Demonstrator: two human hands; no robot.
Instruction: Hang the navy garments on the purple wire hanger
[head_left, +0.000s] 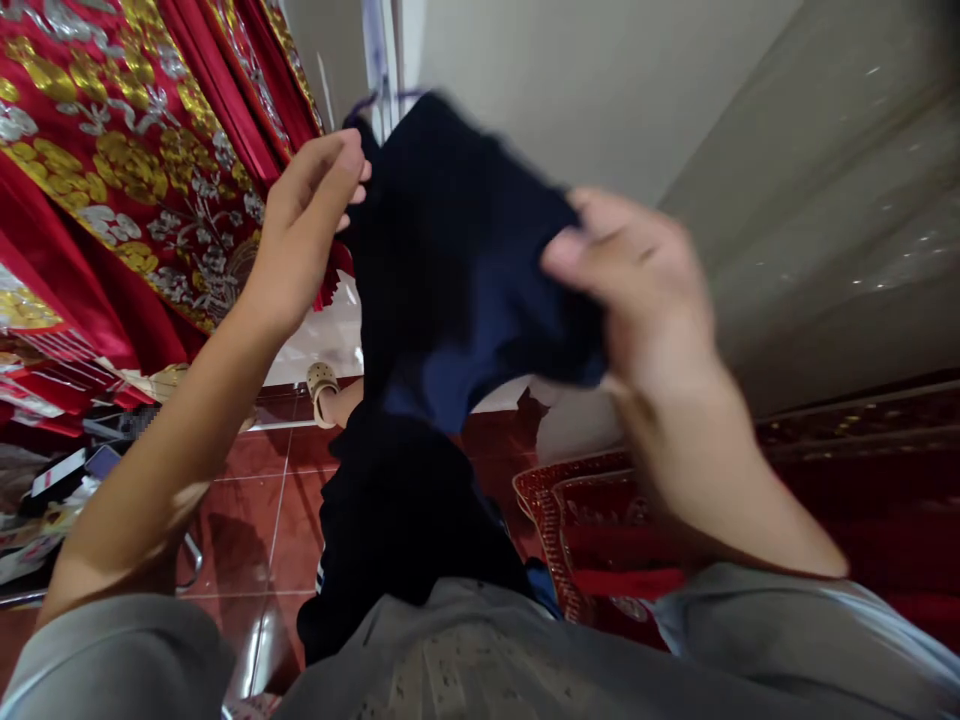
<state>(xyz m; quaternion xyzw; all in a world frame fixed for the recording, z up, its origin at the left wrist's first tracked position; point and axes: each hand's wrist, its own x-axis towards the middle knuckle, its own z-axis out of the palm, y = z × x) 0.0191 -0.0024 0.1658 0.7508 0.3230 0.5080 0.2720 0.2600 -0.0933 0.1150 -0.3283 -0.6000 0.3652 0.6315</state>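
Observation:
A dark navy garment (450, 210) hangs stretched out in front of me, with a lighter blue patch on its lower part. Its exact kind cannot be made out. My left hand (315, 210) pinches the upper left edge of the cloth, fingers closed. On the other side, my right hand (637, 270) grips the right edge between thumb and fingers, blurred by motion. Just above the garment, a thin purple piece like a hanger (364, 105) shows against an upright metal pole (385, 70). Folds of cloth hide part of it.
Red cloth with gold and silver embroidery (135, 150) hangs at the left. Small items, including a phone (103, 461), lie at the lower left. A beige clog (322, 390) is on a foot over red floor tiles (247, 520). Red carved furniture (570, 510) stands right, beneath a pale wall (585, 80).

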